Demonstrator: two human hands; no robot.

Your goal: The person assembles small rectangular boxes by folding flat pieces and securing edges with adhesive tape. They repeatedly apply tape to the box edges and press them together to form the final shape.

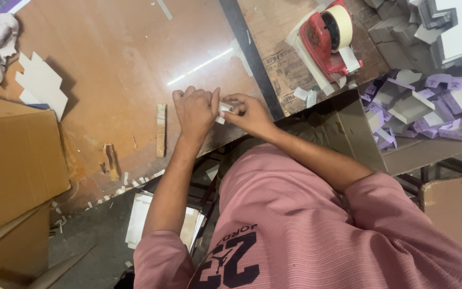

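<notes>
We pinch one small white card piece (224,109) between left hand (194,111) and right hand (248,113), unfinished; many folded purple boxes (429,107) already lie heaped nearby.

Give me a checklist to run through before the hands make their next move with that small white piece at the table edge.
1. Both hands on the piece: ok. Left hand and right hand meet around the small white piece.
2. Grip secure: cannot tell, fingers hide most of it.
3. Piece supported: ok, it sits over the wooden table near its edge.
4. Tape dispenser ready: ok, red, roll loaded, lying beyond the right hand.
5. Finished purple boxes out of the way: ok, piled to the right.
6. Work spot tidy: not ok, paper scraps litter the edge.
</notes>
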